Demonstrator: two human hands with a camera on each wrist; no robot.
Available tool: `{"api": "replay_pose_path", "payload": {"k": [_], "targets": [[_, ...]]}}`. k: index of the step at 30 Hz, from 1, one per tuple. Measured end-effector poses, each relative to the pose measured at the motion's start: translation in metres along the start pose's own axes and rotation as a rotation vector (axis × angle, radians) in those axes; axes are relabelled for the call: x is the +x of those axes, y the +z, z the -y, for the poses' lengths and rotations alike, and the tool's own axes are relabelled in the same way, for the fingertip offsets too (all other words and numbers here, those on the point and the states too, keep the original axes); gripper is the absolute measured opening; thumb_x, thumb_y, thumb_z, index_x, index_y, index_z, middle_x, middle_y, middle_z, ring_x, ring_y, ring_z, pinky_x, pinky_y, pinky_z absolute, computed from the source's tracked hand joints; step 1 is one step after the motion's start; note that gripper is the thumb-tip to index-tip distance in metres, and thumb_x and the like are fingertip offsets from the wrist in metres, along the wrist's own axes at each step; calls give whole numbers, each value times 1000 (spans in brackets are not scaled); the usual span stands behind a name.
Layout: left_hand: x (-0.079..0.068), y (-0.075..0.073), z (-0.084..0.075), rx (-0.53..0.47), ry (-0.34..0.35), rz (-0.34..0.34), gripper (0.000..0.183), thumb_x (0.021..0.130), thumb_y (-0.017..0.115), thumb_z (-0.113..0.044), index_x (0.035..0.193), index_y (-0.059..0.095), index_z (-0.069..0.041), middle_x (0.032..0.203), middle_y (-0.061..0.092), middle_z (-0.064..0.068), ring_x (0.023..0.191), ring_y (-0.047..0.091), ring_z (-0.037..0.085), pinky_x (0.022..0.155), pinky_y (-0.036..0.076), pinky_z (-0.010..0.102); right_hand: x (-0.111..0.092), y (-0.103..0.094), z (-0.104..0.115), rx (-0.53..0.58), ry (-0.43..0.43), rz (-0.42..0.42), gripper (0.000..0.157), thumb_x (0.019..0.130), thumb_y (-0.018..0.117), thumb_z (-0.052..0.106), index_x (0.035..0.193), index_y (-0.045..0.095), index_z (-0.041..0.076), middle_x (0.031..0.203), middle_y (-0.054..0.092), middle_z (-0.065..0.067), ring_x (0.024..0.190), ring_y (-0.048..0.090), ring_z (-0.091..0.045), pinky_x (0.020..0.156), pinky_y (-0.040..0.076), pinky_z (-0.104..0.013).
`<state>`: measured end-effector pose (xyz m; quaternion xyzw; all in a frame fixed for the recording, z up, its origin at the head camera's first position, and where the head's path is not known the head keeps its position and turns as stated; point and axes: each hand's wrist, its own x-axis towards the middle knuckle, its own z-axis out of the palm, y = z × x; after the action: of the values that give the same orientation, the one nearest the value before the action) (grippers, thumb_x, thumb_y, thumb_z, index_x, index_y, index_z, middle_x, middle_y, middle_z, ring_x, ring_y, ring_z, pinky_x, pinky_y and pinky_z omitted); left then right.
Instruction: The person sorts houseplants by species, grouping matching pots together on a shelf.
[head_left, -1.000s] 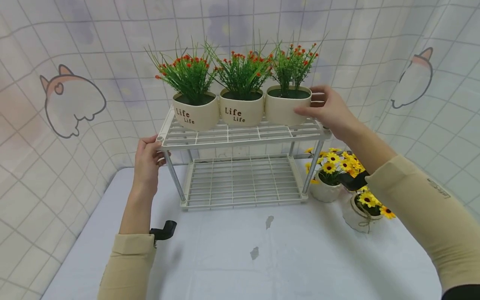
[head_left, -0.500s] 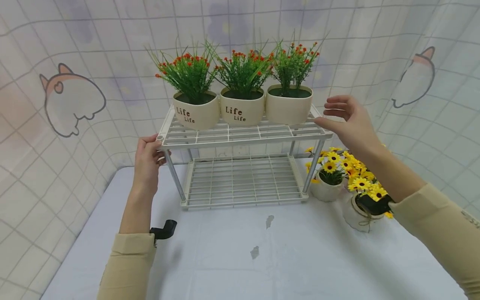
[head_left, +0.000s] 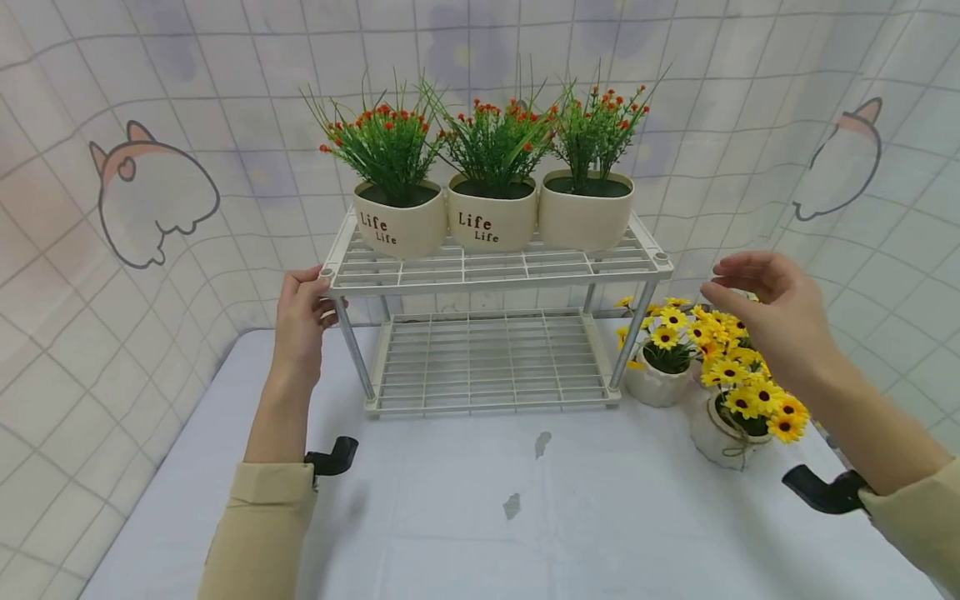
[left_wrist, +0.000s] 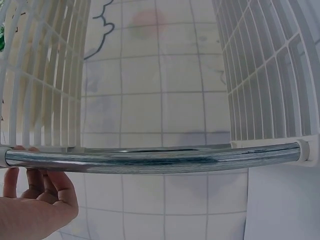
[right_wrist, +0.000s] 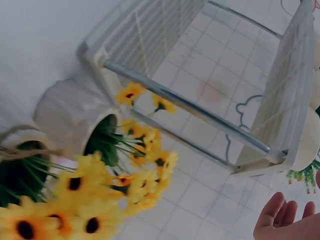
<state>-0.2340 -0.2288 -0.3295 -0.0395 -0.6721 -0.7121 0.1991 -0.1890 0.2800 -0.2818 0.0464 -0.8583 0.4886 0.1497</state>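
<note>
A two-tier white wire rack (head_left: pixel 495 285) with silver posts stands on the table. My left hand (head_left: pixel 298 325) holds its upper left front corner; in the left wrist view, the fingers (left_wrist: pixel 62 187) curl at the upper end of the silver post (left_wrist: pixel 160 161). Along the top tier stand three cream pots of red-flowered grass: a left pot (head_left: pixel 405 232) and a middle pot (head_left: pixel 491 221) marked "Life", and an unmarked right pot (head_left: pixel 585 218). My right hand (head_left: pixel 780 317) hovers right of the rack with loosely bent fingers, holding nothing, near the yellow flowers (head_left: pixel 738 375).
Two whitish pots of yellow flowers sit right of the rack: a rear pot (head_left: pixel 658 385) and a nearer pot (head_left: pixel 723 437) tied with twine. A white cloth (head_left: pixel 450 517) with two grey patches covers the table. A tile-patterned curtain (head_left: pixel 262 75) hangs behind.
My right hand has let go of the right cream pot and moved right and down, over beside the yellow flowers. My left hand stays on the rack corner.
</note>
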Motion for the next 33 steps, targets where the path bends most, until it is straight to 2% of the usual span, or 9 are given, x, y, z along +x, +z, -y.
{"api": "replay_pose_path", "payload": {"k": [3, 8, 14, 17, 21, 23, 26, 29, 33], "targets": [[0, 0, 0, 5, 5, -3, 18, 107, 41, -23, 121, 50, -18, 116, 61, 4, 94, 56, 18, 85, 40, 32, -13, -4, -11, 24, 13, -15, 29, 103, 64, 26, 130, 54, 20, 124, 56, 7, 114, 51, -6, 85, 42, -8], [-1, 1, 0, 10, 2, 2, 18, 107, 41, -22, 121, 50, -18, 117, 60, 5, 94, 56, 18, 85, 40, 32, -36, -5, -33, 94, 37, -89, 24, 102, 65, 14, 124, 57, 16, 117, 58, 9, 109, 53, -4, 84, 43, -7], [1, 0, -1, -14, -15, 0, 18, 106, 40, -21, 121, 50, -17, 116, 60, 5, 94, 55, 18, 84, 40, 32, -64, -1, -61, 124, 161, -118, 23, 100, 69, 20, 120, 58, 15, 116, 59, 9, 108, 53, -2, 81, 44, -6], [1, 0, -1, -6, -5, 5, 19, 107, 40, -22, 123, 50, -17, 117, 59, 5, 95, 55, 17, 84, 40, 31, -76, -1, -72, 247, 220, -150, 24, 98, 72, 18, 118, 60, 14, 114, 60, 8, 105, 55, -1, 79, 46, -7], [0, 0, -1, 21, 6, 5, 20, 107, 40, -23, 124, 50, -17, 116, 60, 6, 93, 55, 17, 84, 40, 32, -87, 1, -85, 491, 271, -264, 23, 95, 74, 8, 113, 61, 7, 107, 59, 3, 93, 59, -5, 73, 50, -11], [0, -1, -1, 14, -2, 3, 20, 107, 41, -23, 123, 50, -17, 115, 60, 6, 92, 55, 17, 84, 40, 32, -90, 3, -90, 545, 313, -332, 20, 95, 72, 4, 111, 60, 6, 104, 57, 2, 89, 57, -7, 71, 51, -12], [0, -2, -2, 6, -13, 1, 19, 106, 41, -23, 122, 50, -17, 115, 60, 7, 90, 55, 17, 83, 40, 32, -93, 7, -100, 536, 409, -429, 17, 98, 65, -1, 111, 58, 7, 103, 54, 1, 88, 55, -8, 68, 50, -12], [0, -1, -1, -5, -15, 5, 19, 106, 42, -23, 122, 50, -17, 117, 60, 9, 91, 55, 18, 83, 40, 31, -97, 11, -110, 471, 495, -503, 18, 99, 57, -5, 111, 56, 8, 105, 50, 1, 88, 51, -8, 66, 49, -11], [1, -1, -1, -2, 0, 9, 20, 106, 42, -22, 123, 50, -16, 119, 59, 11, 92, 55, 18, 84, 40, 31, -102, 16, -125, 423, 586, -544, 17, 99, 52, -5, 110, 56, 8, 107, 48, 1, 88, 48, -8, 64, 46, -11]]}}
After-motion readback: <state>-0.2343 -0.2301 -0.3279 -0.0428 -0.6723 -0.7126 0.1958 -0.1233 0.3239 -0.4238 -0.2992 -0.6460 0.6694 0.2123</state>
